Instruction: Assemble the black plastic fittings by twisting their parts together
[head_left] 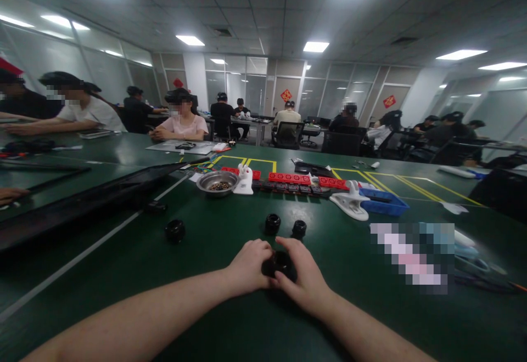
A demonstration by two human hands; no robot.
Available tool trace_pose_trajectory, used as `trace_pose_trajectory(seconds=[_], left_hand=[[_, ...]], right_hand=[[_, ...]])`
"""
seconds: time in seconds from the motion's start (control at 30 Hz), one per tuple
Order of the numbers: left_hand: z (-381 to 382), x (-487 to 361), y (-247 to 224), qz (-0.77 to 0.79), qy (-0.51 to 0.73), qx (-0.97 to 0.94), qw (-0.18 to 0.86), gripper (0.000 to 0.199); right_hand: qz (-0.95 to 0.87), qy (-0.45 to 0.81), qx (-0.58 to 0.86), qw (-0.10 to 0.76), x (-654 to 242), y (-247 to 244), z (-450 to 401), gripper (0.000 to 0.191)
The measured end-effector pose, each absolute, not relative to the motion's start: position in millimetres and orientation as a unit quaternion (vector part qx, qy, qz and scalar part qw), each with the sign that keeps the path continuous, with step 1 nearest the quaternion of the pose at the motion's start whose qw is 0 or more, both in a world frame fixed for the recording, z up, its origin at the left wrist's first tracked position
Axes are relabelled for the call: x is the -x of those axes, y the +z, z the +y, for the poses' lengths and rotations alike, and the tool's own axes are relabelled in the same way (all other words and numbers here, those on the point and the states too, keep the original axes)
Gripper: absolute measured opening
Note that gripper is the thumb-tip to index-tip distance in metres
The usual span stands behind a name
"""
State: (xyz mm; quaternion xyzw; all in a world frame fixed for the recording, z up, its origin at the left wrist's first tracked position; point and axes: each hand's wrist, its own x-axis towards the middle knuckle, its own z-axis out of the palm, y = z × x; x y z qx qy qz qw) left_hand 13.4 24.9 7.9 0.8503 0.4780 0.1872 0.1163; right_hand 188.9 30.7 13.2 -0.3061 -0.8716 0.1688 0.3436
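Both my hands hold a glossy black wheel-like part (281,264) with a hollow centre, low over the green table. My left hand (252,263) closes on its left side, fingers curled. Around its right side wraps my right hand (305,274), thumb in front and fingers behind. Just beyond my fingers stand two similar black wheel-like parts, one on the left (272,224) and one on the right (299,228). Another black wheel-like part (175,231) sits farther left. The underside of the held part is hidden.
A metal bowl (218,182) of small pieces, white clamps (245,180), a row of red blocks (290,179) and a blue tray (385,202) lie ahead. A long black panel (90,200) stretches along the left. Other people sit across the table and beyond.
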Motion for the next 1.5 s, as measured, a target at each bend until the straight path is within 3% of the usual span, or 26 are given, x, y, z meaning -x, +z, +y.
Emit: trace_pose_trajectory(seconds=[0.13,0.27,0.4,0.53,0.73,0.97,1.13,1.27,1.5], left_hand=[[27.0,-13.0,5.5,0.479,0.176,-0.852,0.112,0.036],[27.6,-14.1,4.6,0.486,0.169,-0.851,0.106,0.037],[27.6,-14.0,5.7,0.483,0.161,-0.853,0.113,0.039],[28.3,-12.9,5.9,0.479,0.158,-0.857,0.108,0.040],[28.0,-13.8,5.6,0.481,0.160,-0.855,0.109,0.040],[27.6,-13.4,7.0,0.474,0.158,-0.860,0.107,0.039],[27.6,-13.9,6.4,0.476,0.162,-0.857,0.110,0.038],[26.0,-14.1,9.4,0.476,0.158,-0.857,0.117,0.037],[26.9,-13.4,7.7,0.475,0.159,-0.859,0.107,0.038]], right_hand=[[-0.862,0.134,0.354,0.338,-185.9,13.7,28.6,0.056],[-0.866,0.153,0.342,0.331,-185.8,12.7,28.2,0.045],[-0.879,0.153,0.298,0.339,-187.4,12.5,27.1,0.055],[-0.861,0.139,0.354,0.338,-186.3,14.8,27.9,0.064],[-0.868,0.173,0.319,0.340,-186.9,14.2,29.6,0.046],[-0.859,0.148,0.341,0.351,-186.9,12.2,29.6,0.061],[-0.865,0.169,0.343,0.325,-186.7,10.8,30.4,0.051],[-0.886,0.167,0.278,0.331,-188.1,11.6,28.4,0.060],[-0.847,0.136,0.356,0.370,-187.1,12.4,30.3,0.065]])
